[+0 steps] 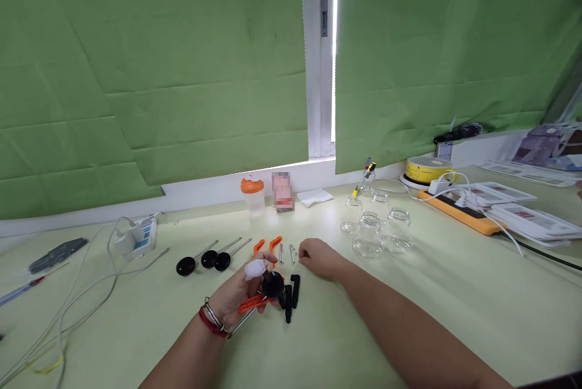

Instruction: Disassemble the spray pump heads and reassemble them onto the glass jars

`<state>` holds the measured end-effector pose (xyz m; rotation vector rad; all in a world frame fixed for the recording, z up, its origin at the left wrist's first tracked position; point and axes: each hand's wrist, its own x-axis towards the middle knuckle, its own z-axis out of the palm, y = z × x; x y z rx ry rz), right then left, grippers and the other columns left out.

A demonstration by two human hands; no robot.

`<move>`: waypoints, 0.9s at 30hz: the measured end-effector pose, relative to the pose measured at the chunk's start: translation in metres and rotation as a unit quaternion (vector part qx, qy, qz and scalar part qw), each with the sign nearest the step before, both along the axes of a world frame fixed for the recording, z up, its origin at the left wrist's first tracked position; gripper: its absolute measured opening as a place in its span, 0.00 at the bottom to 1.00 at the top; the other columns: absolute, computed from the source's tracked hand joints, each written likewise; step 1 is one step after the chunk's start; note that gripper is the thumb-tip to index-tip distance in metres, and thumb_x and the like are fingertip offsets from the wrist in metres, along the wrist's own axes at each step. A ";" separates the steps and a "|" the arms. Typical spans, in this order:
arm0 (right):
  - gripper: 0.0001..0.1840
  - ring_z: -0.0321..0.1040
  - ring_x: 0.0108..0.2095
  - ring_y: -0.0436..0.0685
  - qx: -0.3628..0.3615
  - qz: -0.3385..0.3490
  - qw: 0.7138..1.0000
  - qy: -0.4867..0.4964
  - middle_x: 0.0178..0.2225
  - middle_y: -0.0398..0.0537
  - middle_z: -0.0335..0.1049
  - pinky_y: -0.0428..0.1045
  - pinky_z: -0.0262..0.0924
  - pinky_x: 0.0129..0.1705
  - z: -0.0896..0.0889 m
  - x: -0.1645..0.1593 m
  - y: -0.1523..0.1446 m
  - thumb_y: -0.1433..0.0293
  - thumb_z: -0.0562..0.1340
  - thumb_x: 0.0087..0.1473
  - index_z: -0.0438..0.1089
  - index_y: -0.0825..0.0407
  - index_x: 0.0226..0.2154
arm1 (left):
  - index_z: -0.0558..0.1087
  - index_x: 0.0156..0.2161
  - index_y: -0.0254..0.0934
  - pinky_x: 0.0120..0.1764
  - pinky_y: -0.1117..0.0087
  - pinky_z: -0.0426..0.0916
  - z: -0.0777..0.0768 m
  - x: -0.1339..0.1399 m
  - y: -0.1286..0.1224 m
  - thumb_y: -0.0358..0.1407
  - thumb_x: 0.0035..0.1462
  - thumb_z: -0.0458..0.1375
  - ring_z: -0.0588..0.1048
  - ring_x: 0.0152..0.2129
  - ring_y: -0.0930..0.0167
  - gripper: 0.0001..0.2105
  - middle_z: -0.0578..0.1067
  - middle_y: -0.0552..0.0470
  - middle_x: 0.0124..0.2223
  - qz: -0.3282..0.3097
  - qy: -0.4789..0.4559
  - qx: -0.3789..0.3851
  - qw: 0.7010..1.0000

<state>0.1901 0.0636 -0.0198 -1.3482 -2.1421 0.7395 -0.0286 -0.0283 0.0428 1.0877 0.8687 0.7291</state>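
Note:
My left hand [236, 293] is closed around an assembly with a black round knob [273, 285], an orange handle [252, 303] and a thin metal rod [242, 322] pointing down and left. White wrapping [256, 268] covers one fingertip. My right hand [321, 257] rests on the table with its fingers curled in beside small metal pieces [293, 254]; whatever they pinch is hidden. Between the hands lie metal pins [281, 253] and orange handles [275, 242]. Black handle-like parts [295, 290] are nearer me. To the left lie three metal rods with black round ends [185, 266].
Several glass jars [367, 237] stand right of my right forearm. At the back are an orange-lidded cup [253, 195] and a folded white paper [314, 197]. A power strip [459, 212] with cables sits right, loose white cables [97, 289] left. Green curtains hang behind.

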 end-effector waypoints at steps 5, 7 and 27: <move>0.06 0.63 0.28 0.50 0.007 -0.007 0.998 0.062 0.28 0.45 0.69 0.45 0.56 0.29 0.010 -0.003 -0.004 0.74 0.58 0.48 0.70 0.54 0.31 | 0.60 0.46 0.41 0.16 0.77 0.57 -0.002 0.002 -0.001 0.47 0.54 0.51 0.76 0.24 0.66 0.17 0.73 0.48 0.33 0.000 0.015 -0.009 1.000; 0.10 0.63 0.26 0.48 -0.023 0.016 0.990 0.136 0.29 0.44 0.70 0.45 0.58 0.29 0.018 -0.009 -0.011 0.70 0.58 0.51 0.70 0.54 0.36 | 0.60 0.46 0.41 0.15 0.77 0.56 -0.001 0.004 -0.002 0.47 0.53 0.52 0.75 0.23 0.67 0.18 0.72 0.49 0.33 0.001 0.017 -0.009 1.000; 0.06 0.64 0.31 0.51 -0.126 0.222 0.903 0.345 0.27 0.42 0.70 0.47 0.60 0.36 0.045 -0.033 -0.055 0.73 0.68 0.39 0.75 0.54 0.26 | 0.63 0.41 0.39 0.16 0.76 0.56 -0.008 0.011 -0.004 0.46 0.51 0.55 0.74 0.21 0.70 0.16 0.72 0.50 0.32 -0.038 -0.005 0.010 0.999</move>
